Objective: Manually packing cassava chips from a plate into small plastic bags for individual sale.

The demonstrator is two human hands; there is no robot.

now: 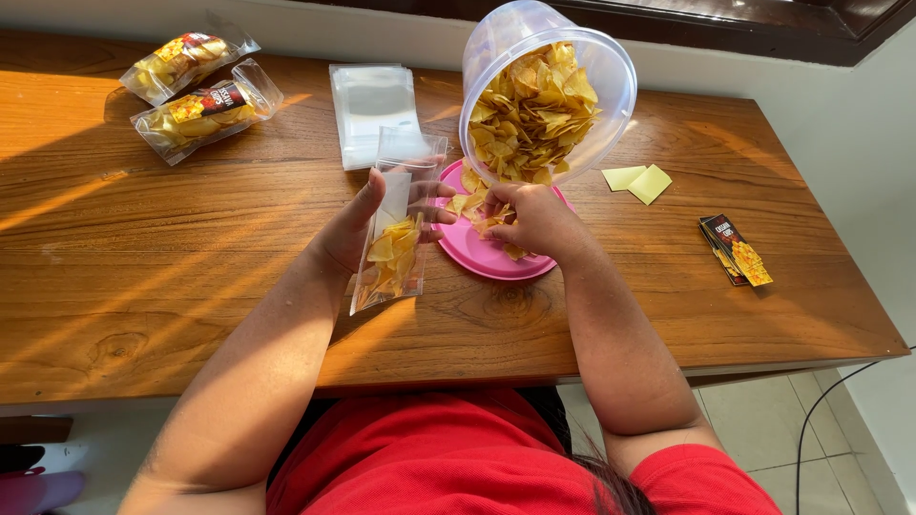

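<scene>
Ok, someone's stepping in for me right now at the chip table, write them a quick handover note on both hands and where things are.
Left hand holds a clear bag upright, partly filled with chips.
Right hand is picking chips off the pink lid, below the tilted tub of chips.
Done: two sealed, labelled bags at far left.
Left: stack of empty bags, label cards at right, yellow slips.

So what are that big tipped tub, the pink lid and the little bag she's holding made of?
The tub looks like clear, slightly frosted rigid plastic: the chips show through its wall. The pink lid seems smooth, glossy moulded plastic. The bag in the left hand looks like thin clear plastic film, shiny and creased. The table appears to be varnished wood, with visible grain.
</scene>
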